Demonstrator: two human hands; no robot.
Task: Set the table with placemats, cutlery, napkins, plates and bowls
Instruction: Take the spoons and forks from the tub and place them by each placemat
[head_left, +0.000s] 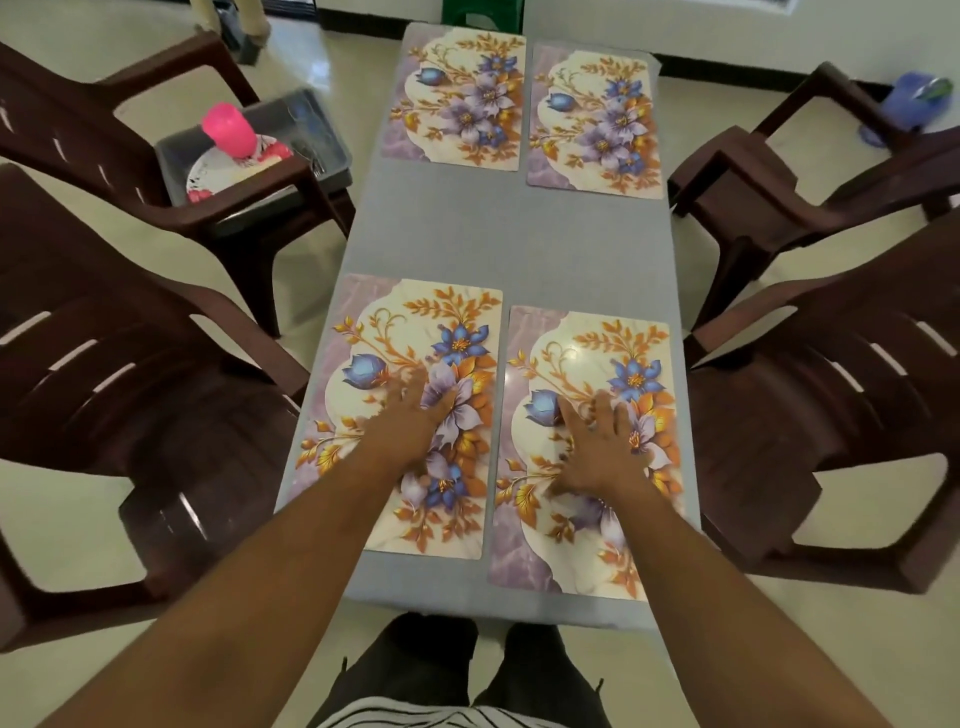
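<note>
The flowery placemats (587, 447) are looking smooth and shiny, the gray tablecloth (509, 234) soft and dull, the brown chairs (831, 374) shiny plastic.

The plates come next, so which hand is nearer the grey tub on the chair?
Left. The left hand lies flat on the near-left placemat, on the grey tub side; the right hand presses the near-right placemat, farther away.

Four floral placemats are lying flat on the table: near-left placemat (358, 415) at 7 o'clock, near-right placemat (644, 519) at 5, far-left placemat (452, 98) at 11, far-right placemat (592, 124) at 1.
</note>
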